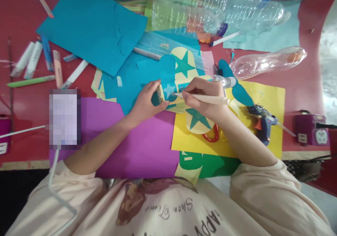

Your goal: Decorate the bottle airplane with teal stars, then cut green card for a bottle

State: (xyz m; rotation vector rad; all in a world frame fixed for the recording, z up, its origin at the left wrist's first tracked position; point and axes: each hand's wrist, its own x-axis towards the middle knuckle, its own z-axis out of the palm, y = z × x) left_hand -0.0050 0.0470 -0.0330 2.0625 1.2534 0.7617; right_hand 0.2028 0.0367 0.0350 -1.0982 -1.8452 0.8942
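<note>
A model plane (166,96) made from a paper-wrapped plastic bottle lies crosswise in the middle of the table. Its pale yellow wings (196,126) carry green stars, and a blue paper propeller (241,93) sits at its right end. My left hand (147,101) grips the left end of the body, thumb below and fingers above. In my right hand (204,93) is a cream-coloured marker (209,99), pinched with its tip at the body beside a light blue star (170,89). The right hand covers part of the body.
Right of the plane, a glue gun (263,123) rests on yellow paper (273,99); red-handled scissors (214,135) poke out under a wing. Plastic bottles (184,11) crowd the back. Markers (34,59) lie left, near a pixelated device (64,120) with a cable. Purple paper (142,148) lies in front.
</note>
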